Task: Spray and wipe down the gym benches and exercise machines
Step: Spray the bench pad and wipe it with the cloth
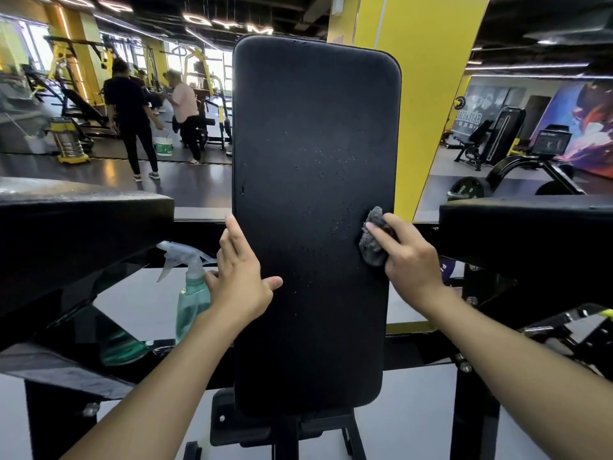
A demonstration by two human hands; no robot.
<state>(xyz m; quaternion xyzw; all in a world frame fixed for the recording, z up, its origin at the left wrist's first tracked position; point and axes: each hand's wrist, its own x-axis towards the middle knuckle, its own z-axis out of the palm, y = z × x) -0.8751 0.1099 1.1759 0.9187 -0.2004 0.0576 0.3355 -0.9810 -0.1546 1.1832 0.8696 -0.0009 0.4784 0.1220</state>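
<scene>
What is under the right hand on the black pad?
A grey cloth, bunched and pressed by the right hand against the black pad's right edge. The fingers cover the cloth's right part; the pad surface beneath it is hidden.

We read the lit letters (229, 24) "GYM" on the dark ceiling (298, 8). The grey wall poster (477, 122) seems to say "SAVASTAR", but we are unsure. The weight plate's (467, 189) lettering is too small to read.

Black bench pad (315, 144) — droplet-speckled, grey cloth (373, 250) at right edge
</scene>
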